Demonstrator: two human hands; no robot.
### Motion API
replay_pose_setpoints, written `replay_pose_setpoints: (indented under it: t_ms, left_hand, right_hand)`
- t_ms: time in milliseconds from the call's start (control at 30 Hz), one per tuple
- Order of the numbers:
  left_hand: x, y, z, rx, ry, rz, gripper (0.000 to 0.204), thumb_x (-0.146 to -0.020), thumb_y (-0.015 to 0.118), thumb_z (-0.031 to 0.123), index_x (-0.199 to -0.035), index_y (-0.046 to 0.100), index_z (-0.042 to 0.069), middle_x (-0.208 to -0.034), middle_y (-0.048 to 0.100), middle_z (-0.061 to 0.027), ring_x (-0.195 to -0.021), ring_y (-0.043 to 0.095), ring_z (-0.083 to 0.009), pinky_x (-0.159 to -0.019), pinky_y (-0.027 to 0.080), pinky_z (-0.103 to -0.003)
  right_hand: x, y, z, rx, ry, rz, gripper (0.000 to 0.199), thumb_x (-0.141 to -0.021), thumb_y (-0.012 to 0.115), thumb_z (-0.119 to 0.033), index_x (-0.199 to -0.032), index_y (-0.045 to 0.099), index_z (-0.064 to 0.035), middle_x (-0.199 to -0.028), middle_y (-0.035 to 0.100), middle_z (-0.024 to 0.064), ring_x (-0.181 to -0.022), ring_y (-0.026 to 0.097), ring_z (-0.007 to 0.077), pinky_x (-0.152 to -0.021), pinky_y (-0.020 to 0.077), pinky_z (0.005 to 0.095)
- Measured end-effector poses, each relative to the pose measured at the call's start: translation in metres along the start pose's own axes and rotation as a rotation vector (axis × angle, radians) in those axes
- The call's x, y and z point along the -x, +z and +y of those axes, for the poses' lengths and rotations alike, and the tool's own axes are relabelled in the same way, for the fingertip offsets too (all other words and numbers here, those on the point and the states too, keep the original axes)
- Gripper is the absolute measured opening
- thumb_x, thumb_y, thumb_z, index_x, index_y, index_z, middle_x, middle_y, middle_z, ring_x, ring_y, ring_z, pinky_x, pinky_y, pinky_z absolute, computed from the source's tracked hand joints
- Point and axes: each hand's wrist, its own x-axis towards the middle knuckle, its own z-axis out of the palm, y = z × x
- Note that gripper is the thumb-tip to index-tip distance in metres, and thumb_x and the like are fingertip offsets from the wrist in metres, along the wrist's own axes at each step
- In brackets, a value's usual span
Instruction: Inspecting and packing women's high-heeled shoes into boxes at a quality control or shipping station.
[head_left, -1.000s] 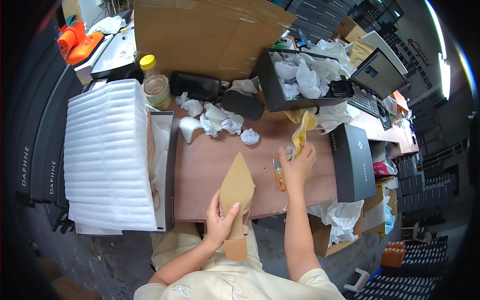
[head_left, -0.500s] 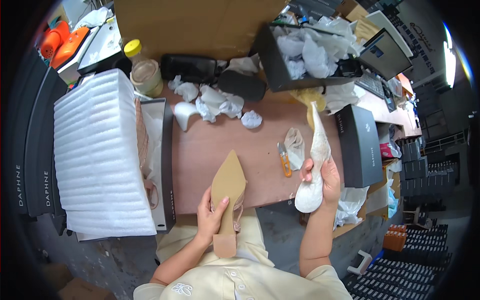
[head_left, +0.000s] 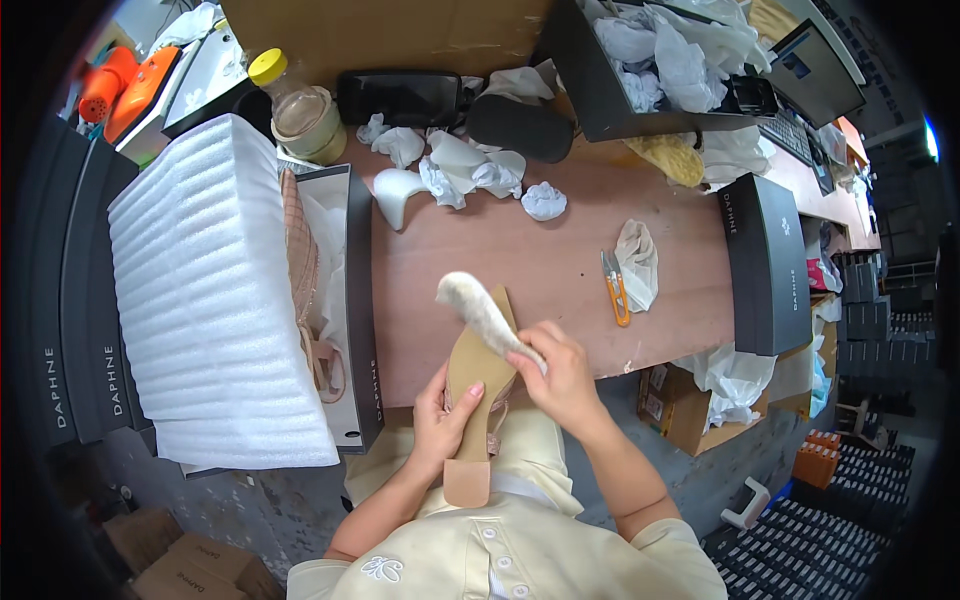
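Note:
My left hand [head_left: 438,420] is closed around a pointed block-heel shoe [head_left: 466,372]. Its tan sole faces up, the toe points away from me, and the heel is nearest my body. Pink straps hang beneath it. In my right hand [head_left: 562,378] is a white cloth wad [head_left: 478,308], long and narrow with a rounded, slightly stained end. The fingers pinch its thin end while the rounded part lies over the toe area of the sole. Whether cloth and sole touch firmly I cannot tell.
On the left, a shoebox [head_left: 362,300] holds another pink shoe beside white foam [head_left: 215,300]. Orange-handled thread snips [head_left: 615,290] and a beige cloth [head_left: 638,265] lie right of centre. Crumpled papers [head_left: 455,165] and a yellow-lidded jar [head_left: 300,115] stand farther back. A dark box lid [head_left: 765,265] is right.
My right hand has swung the white cloth wad from the right side in to the shoe, over the sole. The left hand still holds the shoe. The whole view has shifted slightly.

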Motion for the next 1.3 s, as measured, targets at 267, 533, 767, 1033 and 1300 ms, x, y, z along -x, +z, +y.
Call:
replay_pose_setpoints:
  t_ms: [267,533,767,1033,1300]
  left_hand:
    - [0.001,0.001,0.000,0.005,-0.013,0.002,0.048,-0.088,0.059,0.015,-0.128,0.044,-0.005,-0.114,0.058,-0.0109,-0.101,0.054,-0.0134,-0.088,0.043,-0.027]
    - [0.000,0.002,0.002,-0.022,-0.016,-0.015,0.047,-0.088,0.058,0.015,-0.128,0.043,-0.005,-0.115,0.057,-0.0105,-0.103,0.054,-0.0131,-0.089,0.042,-0.027]
    - [0.003,0.005,0.002,0.001,-0.006,-0.011,0.047,-0.088,0.057,0.012,-0.129,0.042,-0.006,-0.116,0.056,-0.0106,-0.103,0.053,-0.0123,-0.090,0.042,-0.026]
    - [0.002,0.004,-0.002,-0.024,0.016,-0.033,0.048,-0.088,0.057,0.012,-0.129,0.041,-0.006,-0.117,0.056,-0.0105,-0.104,0.053,-0.0129,-0.090,0.041,-0.026]
    - [0.002,0.000,-0.010,0.017,0.061,-0.019,0.048,-0.088,0.058,0.012,-0.129,0.042,-0.007,-0.117,0.056,-0.0114,-0.106,0.052,-0.0135,-0.092,0.040,-0.027]
  right_hand:
    - [0.004,-0.007,0.004,0.033,0.060,-0.063,0.014,-0.079,0.061,-0.009,-0.089,0.059,-0.0002,-0.087,0.058,0.0137,-0.077,0.058,0.0356,-0.066,0.0458,0.0386]
    - [0.003,-0.006,0.002,0.165,0.032,-0.040,0.012,-0.078,0.060,-0.010,-0.089,0.060,-0.0039,-0.087,0.057,0.0121,-0.076,0.059,0.0331,-0.063,0.0466,0.0405]
    - [-0.005,-0.002,0.002,0.156,0.007,-0.033,0.013,-0.078,0.060,-0.009,-0.088,0.061,-0.0013,-0.083,0.056,0.0142,-0.074,0.059,0.0339,-0.064,0.0470,0.0380]
    - [-0.007,0.001,0.006,0.162,0.019,-0.010,0.014,-0.077,0.061,-0.009,-0.089,0.063,-0.0017,-0.081,0.057,0.0146,-0.074,0.058,0.0340,-0.065,0.0462,0.0369]
    - [-0.024,-0.028,0.012,-0.024,0.040,0.206,0.013,-0.075,0.063,-0.008,-0.086,0.060,-0.0032,-0.081,0.055,0.0117,-0.073,0.056,0.0321,-0.064,0.0465,0.0382]
